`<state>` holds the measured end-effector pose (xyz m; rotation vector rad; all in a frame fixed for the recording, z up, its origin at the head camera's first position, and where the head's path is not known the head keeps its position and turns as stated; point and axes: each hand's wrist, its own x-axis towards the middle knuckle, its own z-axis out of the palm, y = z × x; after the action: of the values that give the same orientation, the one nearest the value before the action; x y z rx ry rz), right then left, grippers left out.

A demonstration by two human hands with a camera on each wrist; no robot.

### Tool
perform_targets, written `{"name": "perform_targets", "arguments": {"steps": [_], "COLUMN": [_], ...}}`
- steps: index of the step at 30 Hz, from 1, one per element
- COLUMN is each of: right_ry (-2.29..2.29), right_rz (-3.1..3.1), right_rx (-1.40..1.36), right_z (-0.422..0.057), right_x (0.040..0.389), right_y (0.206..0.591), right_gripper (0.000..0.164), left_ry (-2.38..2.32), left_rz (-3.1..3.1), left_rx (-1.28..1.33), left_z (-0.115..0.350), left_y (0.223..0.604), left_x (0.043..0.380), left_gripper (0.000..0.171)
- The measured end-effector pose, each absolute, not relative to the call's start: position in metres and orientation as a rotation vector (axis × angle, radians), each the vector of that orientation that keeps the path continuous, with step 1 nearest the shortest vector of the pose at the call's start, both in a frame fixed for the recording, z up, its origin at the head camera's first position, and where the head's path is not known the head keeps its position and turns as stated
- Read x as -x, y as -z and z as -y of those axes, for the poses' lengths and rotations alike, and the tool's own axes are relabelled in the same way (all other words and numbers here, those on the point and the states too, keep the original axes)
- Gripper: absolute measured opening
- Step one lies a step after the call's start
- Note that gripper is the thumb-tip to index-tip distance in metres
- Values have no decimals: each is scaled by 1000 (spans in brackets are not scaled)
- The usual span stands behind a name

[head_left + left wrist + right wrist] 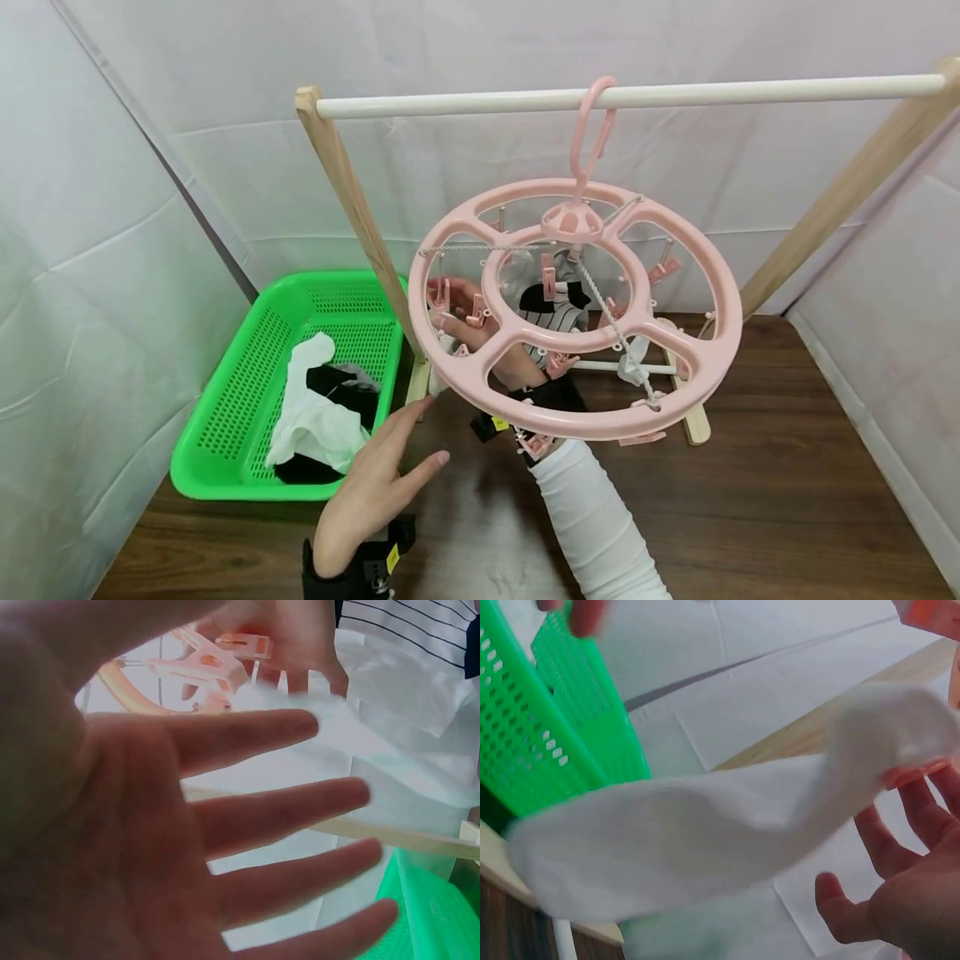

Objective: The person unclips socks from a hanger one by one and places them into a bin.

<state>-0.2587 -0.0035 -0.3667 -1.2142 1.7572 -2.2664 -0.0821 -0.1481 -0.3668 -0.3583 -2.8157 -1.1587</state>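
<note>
A pink round clip hanger [723, 333] hangs by its hook from a white rail. Beneath its left side is my right hand [487, 337], fingers loosely spread. In the right wrist view a blurred white sock [667, 847] hangs at a pink clip [919, 774], and my right fingertips are at that clip; whether they touch it I cannot tell. My left hand [382, 479] is spread between the basket and the hanger, its palm and straight fingers holding nothing in the left wrist view. Most of the sock is hidden by the hanger in the head view.
A green basket [202, 425] at left holds white and black cloth items [318, 425]. The white rail [465, 102] rests on wooden legs [352, 200]. Striped and black-and-white cloth [555, 312] shows through the hanger. Several pink clips [549, 279] dangle beneath it. White sheets surround the wooden table [810, 483].
</note>
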Motion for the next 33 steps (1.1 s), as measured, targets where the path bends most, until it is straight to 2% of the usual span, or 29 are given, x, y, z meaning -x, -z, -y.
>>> {"name": "perform_targets", "arguments": {"steps": [6,9,13,17,20,28,33], "right_ry": [2312,2355,2444,2507,2501,2433,2396], "right_rz": [-1585,-1437,-1378,-1355,-1194,-805,-980], "right_rx": [1206,1165,1044,967,1013,1263,1310], "right_z": [-6,-9,-9,-7,-5,3,-4], "right_x": [244,234,224,220,219,216,207], "right_y": [366,367,364,364,368,382,377], "right_gripper": [94,72,40,21,8,19,25], "left_ry": [1131,1138,1187,1299,1397,1735,1811], "left_rz": [2568,2435,2316,2257,2221,2200,2238], "left_rx": [300,257,267,273,240,268,204], "left_z": [147,147,145,138,132,123,120], "left_y": [368,370,372,376,379,390,392], "left_x": [84,86,91,98,103,121,128], "left_gripper": [39,33,34,35,37,65,60]}}
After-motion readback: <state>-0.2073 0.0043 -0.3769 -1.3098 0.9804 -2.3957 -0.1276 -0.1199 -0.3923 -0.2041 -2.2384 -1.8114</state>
